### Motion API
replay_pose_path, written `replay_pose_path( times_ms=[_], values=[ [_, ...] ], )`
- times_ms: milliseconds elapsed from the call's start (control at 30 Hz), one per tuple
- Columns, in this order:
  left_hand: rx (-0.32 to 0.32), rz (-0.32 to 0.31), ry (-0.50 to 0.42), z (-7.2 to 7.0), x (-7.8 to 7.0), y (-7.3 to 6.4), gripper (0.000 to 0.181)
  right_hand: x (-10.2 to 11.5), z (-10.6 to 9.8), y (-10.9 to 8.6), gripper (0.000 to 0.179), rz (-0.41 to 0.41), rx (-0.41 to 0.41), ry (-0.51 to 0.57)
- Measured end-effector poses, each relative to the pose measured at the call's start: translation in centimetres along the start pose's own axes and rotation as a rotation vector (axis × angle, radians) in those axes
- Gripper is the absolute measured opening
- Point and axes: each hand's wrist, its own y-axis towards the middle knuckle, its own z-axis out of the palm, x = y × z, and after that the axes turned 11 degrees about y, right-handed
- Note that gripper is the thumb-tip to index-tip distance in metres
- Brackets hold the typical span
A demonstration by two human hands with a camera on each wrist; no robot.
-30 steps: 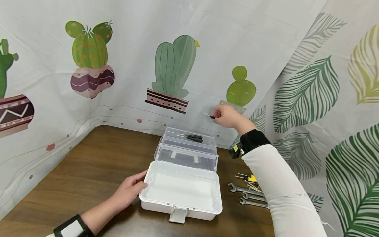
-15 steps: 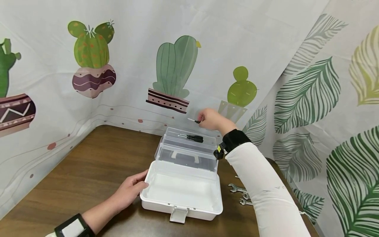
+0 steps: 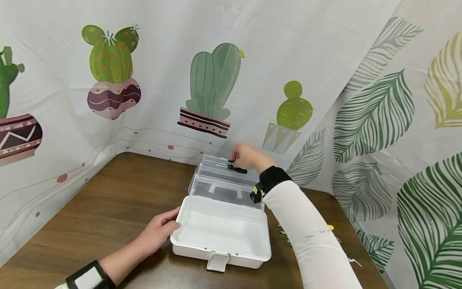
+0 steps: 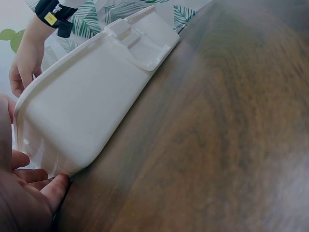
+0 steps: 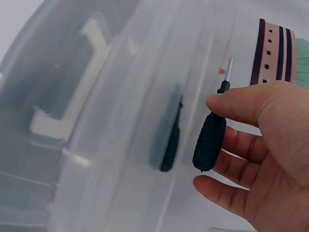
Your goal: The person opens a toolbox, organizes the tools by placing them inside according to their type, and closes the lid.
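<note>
My right hand (image 3: 247, 156) is over the far compartment of the white toolbox (image 3: 220, 237), whose clear lid (image 3: 227, 190) is folded back. In the right wrist view its thumb and fingers pinch a black-handled screwdriver (image 5: 210, 140) near the neck, metal tip pointing away. Another black-handled screwdriver (image 5: 171, 145) lies in the clear compartment beside it, also visible in the head view as a dark handle (image 3: 238, 170). With thumb at the rim and fingers round the outside, my left hand (image 3: 159, 230) grips the toolbox's left side. The white base holds nothing.
Brown wooden table (image 3: 137, 180) under everything, with printed cloth walls (image 3: 159, 100) right behind the toolbox. My right sleeve (image 3: 306, 228) covers most of the tools on the right; a yellow bit (image 3: 330, 227) shows past it. The toolbox latch (image 3: 217, 261) hangs down in front.
My right hand has come left and down with the screwdriver, from beside the cloth to the compartment. The sleeve now hides the wrenches. My left hand has stayed on the toolbox.
</note>
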Motion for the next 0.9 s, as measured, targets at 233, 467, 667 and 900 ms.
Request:
replay_pose_path(
  times_ms=[233,467,667,900],
  values=[
    [0.007,0.009,0.006,-0.1,-0.1,-0.1,0.06,0.1,1.1,0.1,0.012,0.019,0.023,0.026],
    [-0.013,-0.009,0.023,-0.1,-0.1,-0.1,0.059,-0.1,1.6,0.2,0.01,0.023,0.026,0.031],
    [-0.006,0.001,0.023,-0.1,-0.1,-0.1,0.06,-0.2,1.8,0.4,0.008,0.021,0.028,0.033],
    [-0.022,-0.022,0.042,-0.1,-0.3,-0.1,0.059,-0.3,2.1,0.7,0.008,0.032,0.028,0.03]
  ],
)
